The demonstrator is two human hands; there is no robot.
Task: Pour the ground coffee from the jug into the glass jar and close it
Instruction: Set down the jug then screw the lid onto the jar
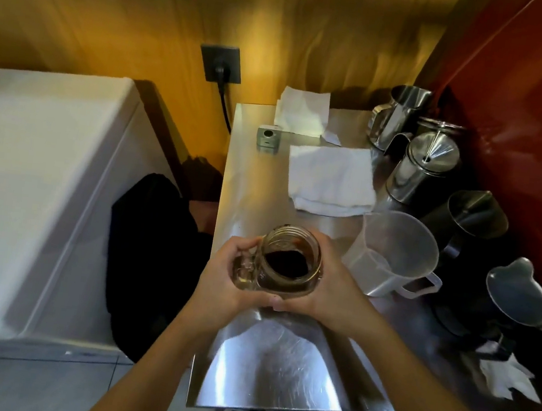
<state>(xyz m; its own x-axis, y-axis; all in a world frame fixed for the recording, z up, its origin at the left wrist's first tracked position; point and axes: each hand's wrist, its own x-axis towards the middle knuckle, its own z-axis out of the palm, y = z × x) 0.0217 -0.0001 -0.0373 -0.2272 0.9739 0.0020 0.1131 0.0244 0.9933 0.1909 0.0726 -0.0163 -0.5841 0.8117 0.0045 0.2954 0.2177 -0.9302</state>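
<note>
Yellow wood panelling backs a steel counter (249,175) running down the middle of the frame; just below centre, both hands cup a glass jar (290,259) with dark ground coffee (286,262) inside and its mouth uncovered; the left hand (229,279) wraps the handle side, the right hand (334,289) clasps the opposite wall; right of the jar stands a clear plastic jug (394,252), apparently empty; a folded white cloth (331,179) lies above it, with metal pitchers (422,170) along the right edge
</note>
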